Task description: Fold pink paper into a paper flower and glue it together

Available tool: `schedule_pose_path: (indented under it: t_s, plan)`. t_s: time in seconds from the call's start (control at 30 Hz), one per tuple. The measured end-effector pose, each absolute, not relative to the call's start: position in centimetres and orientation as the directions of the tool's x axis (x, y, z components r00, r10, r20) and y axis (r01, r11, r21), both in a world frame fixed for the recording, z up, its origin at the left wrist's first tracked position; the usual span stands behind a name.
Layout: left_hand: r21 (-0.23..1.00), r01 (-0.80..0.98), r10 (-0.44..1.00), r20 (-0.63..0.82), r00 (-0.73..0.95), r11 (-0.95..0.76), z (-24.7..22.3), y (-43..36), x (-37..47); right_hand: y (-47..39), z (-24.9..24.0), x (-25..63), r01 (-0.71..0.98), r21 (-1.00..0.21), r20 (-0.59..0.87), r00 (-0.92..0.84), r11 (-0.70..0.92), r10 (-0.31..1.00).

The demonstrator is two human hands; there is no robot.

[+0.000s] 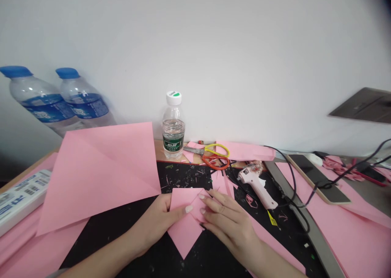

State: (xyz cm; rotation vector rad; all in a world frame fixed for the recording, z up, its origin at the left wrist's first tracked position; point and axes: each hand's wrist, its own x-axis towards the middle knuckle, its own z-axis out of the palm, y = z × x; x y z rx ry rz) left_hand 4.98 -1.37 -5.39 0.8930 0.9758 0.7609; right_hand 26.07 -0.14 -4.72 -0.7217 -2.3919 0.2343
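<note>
A folded piece of pink paper point(185, 239) lies between my two hands, its lower corner pointing toward me and creases running across its upper right. My left hand point(155, 219) grips its left side, thumb flat on top and the other fingers hidden beneath. On the right, my right hand point(230, 217) has its fingertips pressed onto the paper along the folded edge; part of that edge is covered by the fingers. Beneath both hands is a black mat point(137, 265) scattered with small scraps.
A large pink sheet point(113, 168) and a white box point(24, 196) are at left. Behind stand a small water bottle point(173, 127), scissors point(216, 155) and large bottles point(88, 102). A glue gun point(258, 184), cables, a phone point(317, 178) and pink sheets point(360, 233) lie right.
</note>
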Motion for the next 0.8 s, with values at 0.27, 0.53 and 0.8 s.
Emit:
schedule_pose_path:
  t_s: [0.27,0.53,0.8]
  plan:
    - [0.94,-0.041,0.865,-0.294,0.407,0.338,-5.4,-1.3,5.1,-0.7,-4.5,25.6,0.417,-0.616,0.457,-0.503,0.669,0.734]
    - [0.95,-0.015,0.857,-0.275,0.437,0.313,-4.9,-1.5,5.3,-1.1,-5.0,25.2,0.377,-0.778,0.373,-0.366,0.503,0.852]
    - [0.942,0.016,0.865,-0.313,0.392,0.334,-5.0,-1.8,6.3,-1.3,-5.4,25.1,0.322,-0.846,0.334,-0.3,0.425,0.894]
